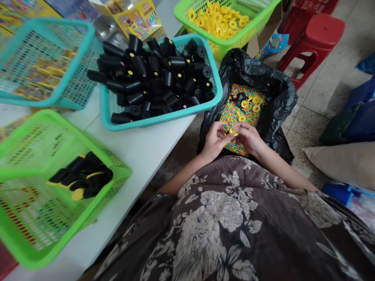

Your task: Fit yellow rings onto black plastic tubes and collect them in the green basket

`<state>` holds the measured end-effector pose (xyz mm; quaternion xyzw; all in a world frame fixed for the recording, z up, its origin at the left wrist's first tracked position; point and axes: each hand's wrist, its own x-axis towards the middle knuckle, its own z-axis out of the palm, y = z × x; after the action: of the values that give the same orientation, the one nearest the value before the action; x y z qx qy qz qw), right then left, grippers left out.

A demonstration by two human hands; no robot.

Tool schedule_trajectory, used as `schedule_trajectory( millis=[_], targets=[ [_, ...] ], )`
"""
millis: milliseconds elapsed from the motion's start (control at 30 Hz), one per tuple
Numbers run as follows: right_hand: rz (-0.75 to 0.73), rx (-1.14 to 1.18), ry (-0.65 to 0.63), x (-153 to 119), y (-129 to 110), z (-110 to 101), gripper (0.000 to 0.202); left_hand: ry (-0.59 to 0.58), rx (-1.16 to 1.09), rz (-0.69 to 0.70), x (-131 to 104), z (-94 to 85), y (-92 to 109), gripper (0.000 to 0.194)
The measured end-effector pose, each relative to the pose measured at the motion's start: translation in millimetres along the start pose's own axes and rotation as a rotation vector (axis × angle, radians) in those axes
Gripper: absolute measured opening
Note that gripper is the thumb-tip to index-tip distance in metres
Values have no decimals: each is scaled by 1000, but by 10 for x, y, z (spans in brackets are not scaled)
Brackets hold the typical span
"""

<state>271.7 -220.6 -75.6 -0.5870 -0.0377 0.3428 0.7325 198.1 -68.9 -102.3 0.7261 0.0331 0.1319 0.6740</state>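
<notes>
Over a black plastic bag [281,97] full of small coloured beads [227,113], my two hands meet around one round yellow plastic piece [233,131]. My left hand [215,142] is closed, its thumb and fingers at the piece's left side. From the right, my right hand [249,138] pinches the same piece between thumb and fingers. Several yellow rings [256,100] lie on the beads, next to a black piece [240,98]. Whether the held piece has beads in it cannot be made out.
On the white table [155,156] stand a teal basket [161,120] heaped with black tubular parts, a green basket [117,171] with black-and-yellow pieces, and another teal basket [66,86]. A green basket [224,41] of yellow rings is beyond the bag; a red stool [324,29] stands right.
</notes>
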Motion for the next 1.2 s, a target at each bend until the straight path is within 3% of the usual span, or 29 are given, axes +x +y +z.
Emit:
schedule_trajectory(
  millis=[100,167,333,500,667,1033,1200],
  targets=[
    [-130,-48,54,-21,-7,31,43,-148,-179,-201,-21,19,73,54],
    [-168,-33,73,-36,0,57,44,-183,-262,-270,-42,55,117,55],
    [-140,7,125,-54,31,99,38,-98,-362,-335,-66,160,130,58],
    [-65,-101,25,-88,-15,56,40,-41,-400,-394,-40,166,78,60],
    [-25,-269,1,-99,-50,-10,50,18,-334,-316,-38,118,88,58],
    [7,-318,-20,-118,-94,-2,51,-73,-294,-190,-43,68,76,55],
    [-87,-336,-41,-129,-86,19,48,-43,-293,-173,-86,76,103,53]
  ],
)
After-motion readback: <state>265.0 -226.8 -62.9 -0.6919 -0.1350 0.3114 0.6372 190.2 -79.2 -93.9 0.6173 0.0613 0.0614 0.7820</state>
